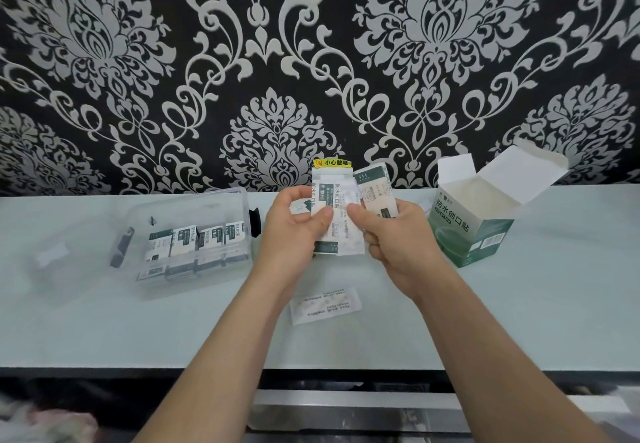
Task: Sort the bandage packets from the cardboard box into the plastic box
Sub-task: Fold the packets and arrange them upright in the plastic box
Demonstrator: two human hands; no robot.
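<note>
Several white-and-green paper bandage packets point(337, 231) sit pinched between the left hand point(294, 235) and right hand point(398, 245) over the pale counter's point(519, 321) middle. A clear plastic box point(173, 207) toward the left edge holds a row of upright packets point(194, 238); the open green-and-white cardboard box point(485, 235) stands toward the right edge.

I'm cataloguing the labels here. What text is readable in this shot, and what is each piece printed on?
"小心触电": yellow sticker at the wall.
"防水创口贴": side of the cardboard box.
"防水创口贴": bandage packet held by the left hand and right hand.
Packets in the plastic box: print too small to read.
Loose packet on the table: blurred, unreadable.
</note>
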